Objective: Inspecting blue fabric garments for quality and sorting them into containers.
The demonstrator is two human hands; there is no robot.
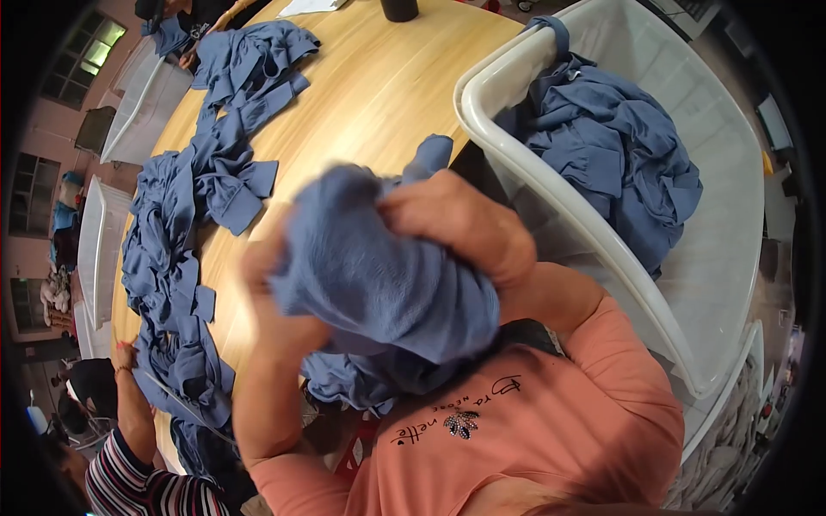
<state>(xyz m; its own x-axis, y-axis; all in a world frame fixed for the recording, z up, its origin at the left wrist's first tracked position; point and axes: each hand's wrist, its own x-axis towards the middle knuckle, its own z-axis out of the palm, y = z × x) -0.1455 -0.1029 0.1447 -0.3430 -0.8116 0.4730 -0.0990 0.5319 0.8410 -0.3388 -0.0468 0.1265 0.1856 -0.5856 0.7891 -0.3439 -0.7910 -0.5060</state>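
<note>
A bunched blue-grey garment [379, 275] is held up close in front of me, above the wooden table [379, 95]. My right hand [456, 219] grips its upper right part with the fingers closed over the cloth. My left hand [267, 267], blurred, holds the garment's left side from behind, partly hidden by the cloth. More of the same blue fabric hangs below, at my chest.
A large white plastic bin [602, 249] on my right holds a heap of blue garments [611, 146]. A long pile of blue garments [189, 224] runs along the table's left side. A person's arm in a striped sleeve [129, 430] reaches in at lower left. A dark cup [398, 9] stands at the far edge.
</note>
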